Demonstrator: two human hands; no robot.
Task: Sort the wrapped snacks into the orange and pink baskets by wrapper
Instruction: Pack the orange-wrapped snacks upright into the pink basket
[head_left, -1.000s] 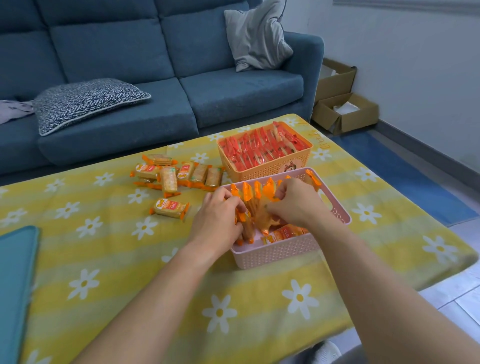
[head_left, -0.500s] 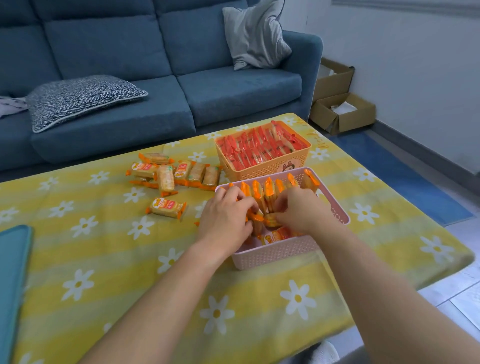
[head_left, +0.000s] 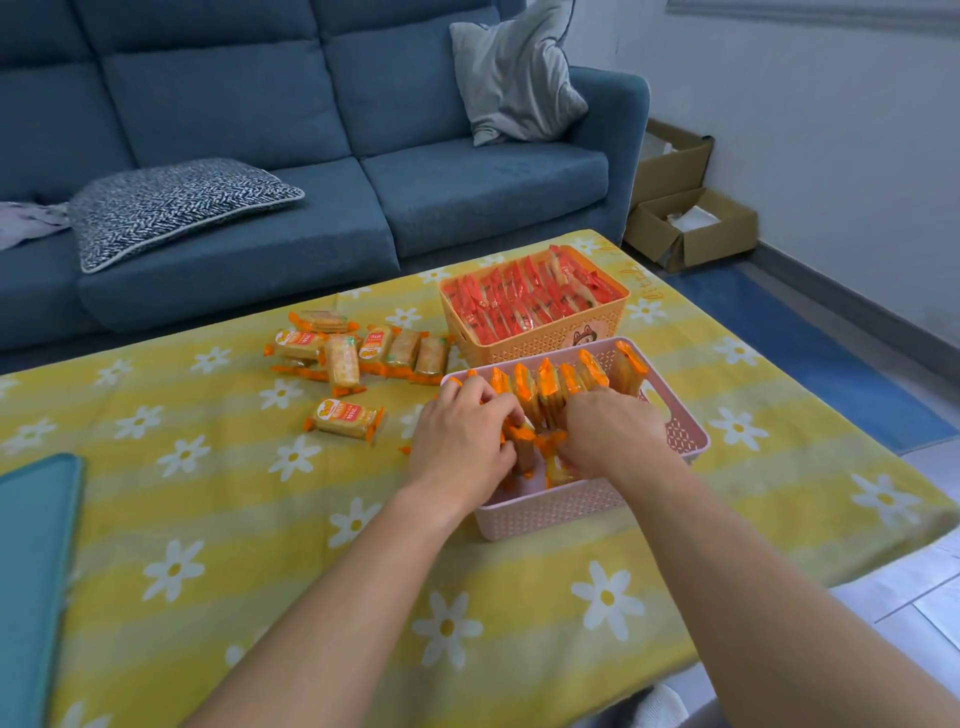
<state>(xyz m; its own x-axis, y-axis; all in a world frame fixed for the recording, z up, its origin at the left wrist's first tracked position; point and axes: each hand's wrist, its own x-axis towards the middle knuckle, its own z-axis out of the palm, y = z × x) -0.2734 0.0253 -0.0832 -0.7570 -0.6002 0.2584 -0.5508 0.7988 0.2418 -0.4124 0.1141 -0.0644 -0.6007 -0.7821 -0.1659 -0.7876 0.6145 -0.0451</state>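
Plainly, the step in hand is packing the pink basket (head_left: 687, 434). Both hands are down inside it: the left hand (head_left: 462, 441) has its fingers curled round orange-wrapped snacks (head_left: 522, 441) at the near end, and the right hand (head_left: 608, 436) grips more of the same beside it (its fingertips are partly hidden among the wrappers). Beyond them an upright row (head_left: 550, 387) of these packets stands on edge. The orange basket (head_left: 540, 345), just behind, is full of red-wrapped snacks (head_left: 524, 301). A loose pile (head_left: 363, 353) of orange-wrapped packets lies on the bench (head_left: 260, 519) to the left. Next, I judge, the held packets want settling upright against the row, then a reach left for the pile.
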